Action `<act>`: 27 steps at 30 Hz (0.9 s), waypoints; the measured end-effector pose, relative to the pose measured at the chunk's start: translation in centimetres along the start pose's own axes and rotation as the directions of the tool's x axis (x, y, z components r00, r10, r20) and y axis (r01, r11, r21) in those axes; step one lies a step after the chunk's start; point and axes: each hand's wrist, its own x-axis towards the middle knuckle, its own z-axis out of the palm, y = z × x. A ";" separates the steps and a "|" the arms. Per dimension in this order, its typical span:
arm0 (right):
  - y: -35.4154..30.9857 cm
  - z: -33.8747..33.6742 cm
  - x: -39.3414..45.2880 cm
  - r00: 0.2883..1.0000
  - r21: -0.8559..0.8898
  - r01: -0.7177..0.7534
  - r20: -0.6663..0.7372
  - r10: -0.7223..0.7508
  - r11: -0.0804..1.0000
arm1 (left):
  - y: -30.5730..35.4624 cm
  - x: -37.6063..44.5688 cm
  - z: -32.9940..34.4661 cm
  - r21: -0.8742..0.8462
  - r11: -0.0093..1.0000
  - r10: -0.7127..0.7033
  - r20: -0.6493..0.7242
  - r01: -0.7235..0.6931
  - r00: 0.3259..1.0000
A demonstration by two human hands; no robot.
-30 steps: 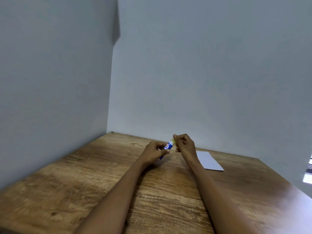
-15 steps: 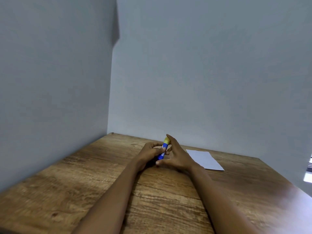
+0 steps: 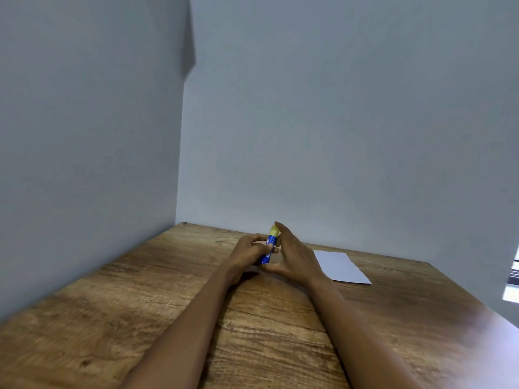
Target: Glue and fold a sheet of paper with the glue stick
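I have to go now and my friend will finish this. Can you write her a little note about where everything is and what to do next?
Left hand: grips the blue body of the glue stick, tilted, yellow end up.
Right hand: open, fingers straight beside the yellow end.
Sheet of paper: lies flat on the wooden table, to the right of the hands, untouched.
Done: glue stick picked up. Whether its cap is off, I cannot tell.
Left: spread glue on the paper, fold it, press it down.
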 end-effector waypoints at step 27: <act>1.8 0.5 -0.4 0.933 0.310 -0.357 0.157 0.323 0.881 | -0.2 0.7 2.4 0.003 0.997 -0.071 0.019 0.071 0.997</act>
